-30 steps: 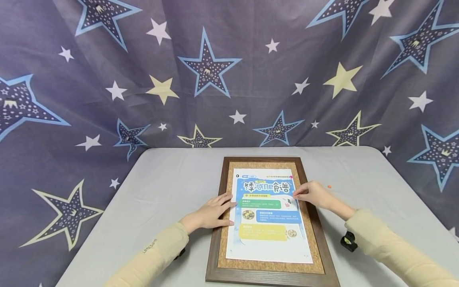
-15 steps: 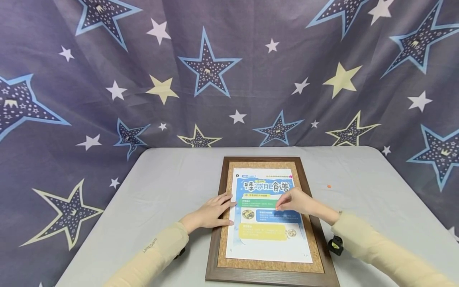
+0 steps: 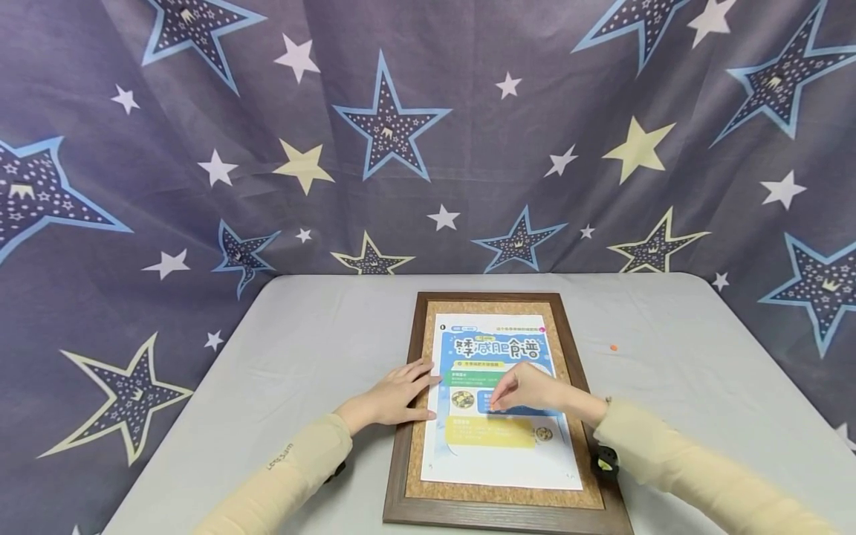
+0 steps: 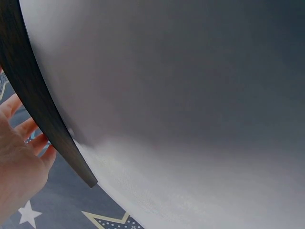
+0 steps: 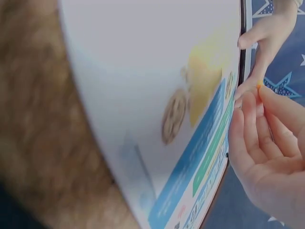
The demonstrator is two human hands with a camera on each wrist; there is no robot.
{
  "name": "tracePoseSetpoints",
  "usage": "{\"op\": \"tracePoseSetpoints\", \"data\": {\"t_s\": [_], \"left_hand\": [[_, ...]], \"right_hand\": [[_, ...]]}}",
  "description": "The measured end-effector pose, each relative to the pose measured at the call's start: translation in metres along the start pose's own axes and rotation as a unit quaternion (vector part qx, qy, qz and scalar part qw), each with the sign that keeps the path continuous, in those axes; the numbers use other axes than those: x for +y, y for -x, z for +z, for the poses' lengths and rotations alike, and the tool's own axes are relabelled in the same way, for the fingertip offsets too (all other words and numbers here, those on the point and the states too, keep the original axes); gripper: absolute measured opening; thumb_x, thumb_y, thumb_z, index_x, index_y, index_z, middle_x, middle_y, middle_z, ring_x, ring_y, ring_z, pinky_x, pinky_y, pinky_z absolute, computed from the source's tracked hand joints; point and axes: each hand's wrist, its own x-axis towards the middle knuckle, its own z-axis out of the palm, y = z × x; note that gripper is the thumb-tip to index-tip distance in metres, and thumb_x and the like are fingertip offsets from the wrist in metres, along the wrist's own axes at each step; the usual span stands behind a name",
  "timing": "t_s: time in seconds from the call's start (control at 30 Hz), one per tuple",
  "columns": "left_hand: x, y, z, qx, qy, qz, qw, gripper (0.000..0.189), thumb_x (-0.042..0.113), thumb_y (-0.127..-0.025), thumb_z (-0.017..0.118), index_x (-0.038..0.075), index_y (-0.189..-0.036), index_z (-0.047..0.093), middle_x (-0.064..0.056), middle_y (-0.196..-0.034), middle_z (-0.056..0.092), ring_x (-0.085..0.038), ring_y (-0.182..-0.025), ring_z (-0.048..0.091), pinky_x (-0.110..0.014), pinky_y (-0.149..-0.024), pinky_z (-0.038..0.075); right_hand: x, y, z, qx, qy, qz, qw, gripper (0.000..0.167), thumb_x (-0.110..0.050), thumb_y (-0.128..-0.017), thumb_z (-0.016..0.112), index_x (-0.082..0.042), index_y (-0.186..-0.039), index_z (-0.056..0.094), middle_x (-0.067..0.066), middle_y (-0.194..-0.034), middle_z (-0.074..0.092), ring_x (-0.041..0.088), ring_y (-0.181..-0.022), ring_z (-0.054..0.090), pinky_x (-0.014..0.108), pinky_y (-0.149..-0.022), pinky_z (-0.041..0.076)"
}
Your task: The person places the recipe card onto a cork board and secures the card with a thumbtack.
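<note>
A printed poster [image 3: 501, 468] lies on a cork board [image 3: 428, 490] with a brown wooden frame [image 3: 495, 514]. My left hand [image 3: 394, 394] rests across the left side of the frame, its fingers spread and fingertips on the poster's left edge. Over the middle of the poster, my right hand [image 3: 531, 388] pinches a small orange push pin [image 5: 259, 86] between thumb and forefinger; most of the pin is hidden. A pink pin [image 3: 542, 329] marks the poster's top right corner, and a small dark pin [image 3: 443, 327] its top left.
Another small orange pin [image 3: 614, 347] lies on the grey tabletop [image 3: 321, 334], right of the board. A star-patterned curtain [image 3: 428, 200] hangs behind the table. The left wrist view mostly shows the pale tabletop and the frame's dark edge.
My right hand has moved from the poster's right edge, leftward and nearer to me, across its middle. The left hand has stayed in place.
</note>
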Motion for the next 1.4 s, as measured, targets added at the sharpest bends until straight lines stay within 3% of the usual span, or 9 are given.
{"op": "tracePoseSetpoints", "data": {"t_s": [0.17,0.4,0.53,0.83,1.4], "left_hand": [[0.0,0.0,0.0,-0.001,0.001,-0.001,1.0,0.064,0.049,-0.086,0.048,0.011,-0.137,0.034,-0.015,-0.144,0.021,-0.032,-0.133,0.013,-0.049,-0.104,0.016],[0.0,-0.002,0.0,0.001,-0.001,-0.008,1.0,0.064,0.05,-0.086,0.048,0.013,-0.136,0.035,-0.014,-0.144,0.022,-0.031,-0.133,0.014,-0.048,-0.105,0.016],[0.0,-0.002,-0.001,-0.002,-0.002,-0.015,0.9999,0.065,0.052,-0.085,0.047,0.014,-0.137,0.035,-0.013,-0.144,0.021,-0.03,-0.133,0.013,-0.047,-0.105,0.015],[-0.001,-0.002,0.0,-0.001,-0.001,-0.011,0.9999,0.065,0.051,-0.085,0.049,0.014,-0.136,0.035,-0.014,-0.144,0.022,-0.031,-0.133,0.013,-0.049,-0.104,0.016],[0.001,0.0,-0.001,-0.003,0.006,-0.016,0.9998,0.064,0.049,-0.084,0.051,0.013,-0.135,0.036,-0.014,-0.144,0.021,-0.031,-0.132,0.014,-0.049,-0.104,0.017]], "right_hand": [[-0.005,-0.005,0.01,-0.024,-0.003,-0.015,0.9996,0.007,-0.002,-0.077,0.065,0.002,-0.08,0.069,0.008,-0.076,0.068,0.019,-0.067,0.063,0.023,-0.063,0.05],[-0.012,-0.011,0.024,-0.05,-0.022,0.003,0.9985,0.007,0.0,-0.076,0.064,-0.001,-0.079,0.07,0.007,-0.074,0.068,0.016,-0.064,0.064,0.021,-0.06,0.05],[-0.015,-0.015,0.033,-0.066,-0.049,0.014,0.9965,0.006,0.003,-0.076,0.063,0.002,-0.078,0.069,0.011,-0.075,0.068,0.02,-0.065,0.065,0.025,-0.062,0.052],[-0.021,-0.023,0.048,-0.111,-0.088,-0.005,0.99,0.005,0.004,-0.076,0.064,0.007,-0.078,0.068,0.017,-0.074,0.067,0.027,-0.064,0.065,0.029,-0.06,0.053],[-0.029,-0.025,0.071,-0.121,-0.122,0.025,0.9848,0.005,0.008,-0.075,0.062,0.009,-0.077,0.067,0.02,-0.073,0.066,0.03,-0.062,0.064,0.03,-0.058,0.053]]}}
